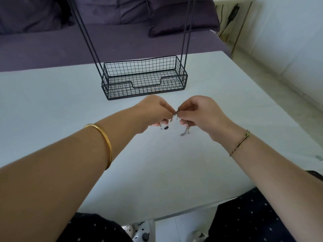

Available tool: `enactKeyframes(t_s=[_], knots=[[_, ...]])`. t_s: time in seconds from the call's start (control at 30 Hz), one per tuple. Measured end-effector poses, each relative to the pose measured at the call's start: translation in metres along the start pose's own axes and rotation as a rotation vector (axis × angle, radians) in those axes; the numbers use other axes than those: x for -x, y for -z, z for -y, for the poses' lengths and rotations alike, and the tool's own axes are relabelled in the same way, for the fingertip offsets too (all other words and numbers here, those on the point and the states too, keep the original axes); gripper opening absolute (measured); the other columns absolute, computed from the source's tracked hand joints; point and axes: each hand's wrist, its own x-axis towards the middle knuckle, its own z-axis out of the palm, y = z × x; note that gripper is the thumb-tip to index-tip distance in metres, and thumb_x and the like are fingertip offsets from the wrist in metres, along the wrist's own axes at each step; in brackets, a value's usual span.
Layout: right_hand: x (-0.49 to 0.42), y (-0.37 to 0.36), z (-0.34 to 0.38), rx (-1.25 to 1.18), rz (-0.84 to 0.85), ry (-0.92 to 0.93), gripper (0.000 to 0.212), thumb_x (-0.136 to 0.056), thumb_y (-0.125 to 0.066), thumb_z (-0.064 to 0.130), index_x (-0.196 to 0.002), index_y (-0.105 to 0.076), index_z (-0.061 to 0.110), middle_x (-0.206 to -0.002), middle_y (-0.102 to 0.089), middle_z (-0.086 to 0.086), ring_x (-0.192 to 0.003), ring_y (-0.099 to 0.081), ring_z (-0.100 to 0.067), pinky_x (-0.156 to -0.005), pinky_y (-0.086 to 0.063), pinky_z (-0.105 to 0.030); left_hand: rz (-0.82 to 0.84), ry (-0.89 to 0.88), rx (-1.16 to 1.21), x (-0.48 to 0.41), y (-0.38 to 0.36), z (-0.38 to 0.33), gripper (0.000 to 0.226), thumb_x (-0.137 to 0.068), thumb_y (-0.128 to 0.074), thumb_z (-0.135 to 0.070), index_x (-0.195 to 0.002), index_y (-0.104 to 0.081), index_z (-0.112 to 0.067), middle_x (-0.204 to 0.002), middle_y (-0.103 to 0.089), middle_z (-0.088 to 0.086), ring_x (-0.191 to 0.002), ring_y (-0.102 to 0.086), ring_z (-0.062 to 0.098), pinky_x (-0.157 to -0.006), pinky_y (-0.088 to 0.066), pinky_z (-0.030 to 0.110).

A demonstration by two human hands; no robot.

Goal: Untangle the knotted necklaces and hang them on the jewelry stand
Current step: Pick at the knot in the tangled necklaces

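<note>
Pinched between both hands, the knotted silver chain necklaces (175, 114) hang above the white table's (52, 95) middle: left hand (157, 111) and right hand (201, 113) curl fingertips around them, near the black wire-basket jewelry stand (145, 79) toward the far edge.

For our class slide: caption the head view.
Left hand and right hand pinch the tangled necklaces over the white table, before the jewelry stand.

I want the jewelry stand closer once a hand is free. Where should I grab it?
Probably the front basket rim of the jewelry stand, from your near side: it faces you, open-topped, so a grip can hook over the wire.
</note>
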Motion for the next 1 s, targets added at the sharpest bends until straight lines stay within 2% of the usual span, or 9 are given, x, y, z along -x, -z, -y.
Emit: enactKeyframes(t_s=[0.1, 0.17, 0.4, 0.53, 0.7, 0.8, 0.9, 1.0], knots=[[0.001, -0.003, 0.003, -0.011, 0.029, 0.018, 0.012, -0.082, -0.066, -0.003, -0.080, -0.061, 0.007, -0.070, -0.067, -0.009, -0.056, -0.065, -0.011, -0.069, -0.056, -0.034, -0.017, -0.009, 0.028, 0.004, 0.000, 0.005, 0.011, -0.088, -0.062, -0.007, -0.081, -0.063, -0.015, -0.073, -0.062, 0.002, -0.062, -0.056, 0.010, -0.063, -0.045, 0.021], [0.003, -0.005, 0.002, -0.018, 0.042, 0.015, 0.013, -0.082, -0.065, -0.005, -0.080, -0.061, 0.007, -0.071, -0.068, -0.011, -0.059, -0.066, -0.015, -0.071, -0.057, -0.036, -0.033, -0.008, 0.052, 0.005, 0.001, 0.008, 0.011, -0.089, -0.063, -0.008, -0.081, -0.061, -0.015, -0.074, -0.063, 0.000, -0.061, -0.058, 0.009, -0.062, -0.044, 0.021], [0.009, -0.005, 0.000, -0.094, 0.049, 0.004, 0.010, -0.085, -0.064, 0.000, -0.078, -0.061, 0.006, -0.076, -0.069, -0.012, -0.064, -0.067, -0.021, -0.069, -0.057, -0.036, -0.022, 0.041, 0.137, 0.003, 0.007, 0.005, 0.016, -0.087, -0.059, -0.004, -0.078, -0.053, -0.016, -0.083, -0.069, 0.005, -0.070, -0.066, 0.013, -0.074, -0.046, 0.028], [0.007, -0.007, 0.001, -0.100, 0.018, 0.015, 0.015, -0.085, -0.063, 0.002, -0.075, -0.059, 0.011, -0.079, -0.069, -0.007, -0.075, -0.067, -0.020, -0.076, -0.054, -0.037, 0.006, 0.091, 0.116, 0.003, 0.011, 0.005, 0.015, -0.089, -0.058, -0.002, -0.080, -0.052, -0.013, -0.087, -0.069, 0.007, -0.067, -0.066, 0.012, -0.074, -0.048, 0.029], [0.005, -0.008, 0.000, -0.201, 0.001, -0.026, 0.015, -0.090, -0.058, 0.004, -0.078, -0.057, 0.012, -0.083, -0.067, -0.005, -0.078, -0.069, -0.016, -0.084, -0.053, -0.038, 0.077, 0.130, 0.077, 0.007, 0.016, 0.006, 0.011, -0.092, -0.055, -0.002, -0.087, -0.053, -0.011, -0.098, -0.071, 0.010, -0.074, -0.068, 0.017, -0.078, -0.050, 0.030], [0.004, -0.010, 0.000, -0.333, 0.026, -0.083, 0.015, -0.094, -0.052, 0.003, -0.081, -0.054, 0.010, -0.089, -0.067, -0.007, -0.082, -0.067, -0.017, -0.087, -0.053, -0.039, 0.082, 0.124, 0.072, 0.009, 0.017, 0.003, 0.012, -0.092, -0.053, -0.003, -0.084, -0.053, -0.011, -0.092, -0.073, 0.008, -0.074, -0.065, 0.017, -0.081, -0.049, 0.032], [0.005, -0.012, 0.001, -0.430, 0.048, -0.113, 0.017, -0.095, -0.049, 0.002, -0.081, -0.053, 0.010, -0.086, -0.067, -0.005, -0.081, -0.066, -0.018, -0.085, -0.053, -0.037, 0.068, 0.111, 0.032, 0.009, 0.014, 0.002, 0.014, -0.092, -0.053, -0.004, -0.080, -0.054, -0.012, -0.082, -0.070, 0.004, -0.072, -0.060, 0.014, -0.079, -0.048, 0.031], [0.004, -0.011, -0.002, -0.344, 0.028, -0.077, 0.016, -0.095, -0.050, 0.003, -0.082, -0.053, 0.011, -0.079, -0.067, -0.004, -0.071, -0.067, -0.016, -0.079, -0.054, -0.035, 0.061, 0.070, -0.002, 0.008, 0.011, 0.003, 0.014, -0.089, -0.054, -0.003, -0.083, -0.056, -0.015, -0.076, -0.067, 0.001, -0.067, -0.056, 0.012, -0.078, -0.047, 0.030]])
